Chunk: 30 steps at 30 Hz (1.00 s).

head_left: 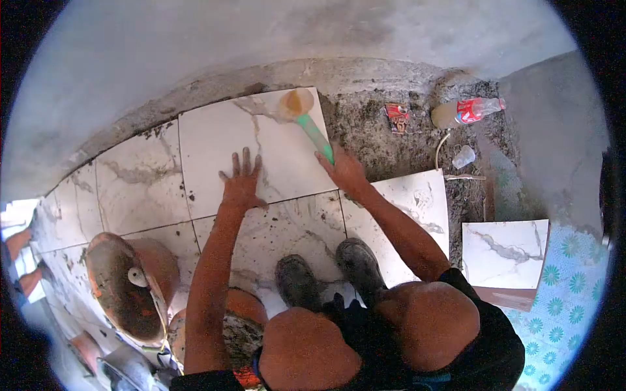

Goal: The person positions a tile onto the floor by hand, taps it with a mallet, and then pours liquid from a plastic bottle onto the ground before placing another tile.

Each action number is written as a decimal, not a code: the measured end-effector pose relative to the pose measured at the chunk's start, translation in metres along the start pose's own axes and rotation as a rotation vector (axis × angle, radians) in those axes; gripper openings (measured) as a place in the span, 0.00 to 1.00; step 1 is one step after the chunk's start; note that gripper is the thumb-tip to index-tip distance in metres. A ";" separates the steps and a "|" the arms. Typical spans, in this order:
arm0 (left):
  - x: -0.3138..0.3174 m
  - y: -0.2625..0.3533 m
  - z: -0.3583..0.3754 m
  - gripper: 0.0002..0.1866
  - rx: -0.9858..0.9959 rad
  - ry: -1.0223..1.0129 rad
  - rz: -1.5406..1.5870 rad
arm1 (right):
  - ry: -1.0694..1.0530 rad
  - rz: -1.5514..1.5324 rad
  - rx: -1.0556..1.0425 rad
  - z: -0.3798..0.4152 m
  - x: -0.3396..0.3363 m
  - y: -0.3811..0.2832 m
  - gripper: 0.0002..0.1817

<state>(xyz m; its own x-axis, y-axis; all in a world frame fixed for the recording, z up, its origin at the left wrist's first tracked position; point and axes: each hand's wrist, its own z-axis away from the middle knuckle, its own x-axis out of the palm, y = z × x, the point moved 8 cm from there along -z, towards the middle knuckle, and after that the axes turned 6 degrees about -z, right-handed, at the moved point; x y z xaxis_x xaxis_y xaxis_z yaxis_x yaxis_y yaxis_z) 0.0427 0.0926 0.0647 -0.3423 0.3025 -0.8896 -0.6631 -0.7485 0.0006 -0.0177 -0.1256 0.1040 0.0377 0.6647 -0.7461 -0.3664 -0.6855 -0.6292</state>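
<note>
My left hand lies on a large white marbled tile with its fingers spread. My right hand is wrapped around the green handle of a mallet. The mallet's round, yellowish-brown head is over the upper right part of the same tile, near its right edge. Grey veins cross the tile, and dark specks of mortar dot the neighbouring tiles. My right forearm passes over another marbled tile at the right end of the nearer row.
Bare rough ground with a crushed red can, a bottle and a clear plastic cup borders the tiles. Stacked tiles lie right. Mortar-stained buckets stand left. Another person's arm shows far left. A wall rises behind.
</note>
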 end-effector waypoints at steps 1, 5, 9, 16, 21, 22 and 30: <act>0.001 0.002 0.001 0.68 0.000 0.004 0.005 | -0.007 0.009 -0.014 -0.002 0.010 0.012 0.26; -0.003 -0.001 0.001 0.68 -0.031 -0.011 -0.015 | -0.040 -0.090 -0.049 0.004 -0.002 0.010 0.26; -0.002 0.001 0.003 0.68 -0.010 0.021 0.029 | 0.066 -0.112 -0.050 0.012 -0.008 0.021 0.26; 0.011 0.000 0.000 0.71 -0.003 0.048 0.047 | -0.108 0.084 0.041 0.011 0.024 0.068 0.24; 0.002 -0.002 0.006 0.69 -0.041 0.012 0.099 | -0.079 -0.131 0.081 0.020 0.022 0.031 0.19; 0.003 -0.001 0.008 0.68 -0.030 0.009 0.091 | -0.092 -0.124 0.060 0.012 0.031 0.037 0.19; 0.045 -0.059 0.040 0.48 -0.793 0.527 0.439 | -0.277 -0.915 -0.120 0.026 0.038 -0.088 0.17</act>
<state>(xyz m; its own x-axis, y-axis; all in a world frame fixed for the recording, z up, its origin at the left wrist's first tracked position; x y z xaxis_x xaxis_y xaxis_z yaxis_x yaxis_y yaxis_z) 0.0397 0.1738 0.0425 0.0128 -0.2418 -0.9702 0.1412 -0.9602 0.2412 -0.0083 -0.0316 0.1367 0.0348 0.9930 0.1127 -0.2061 0.1175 -0.9715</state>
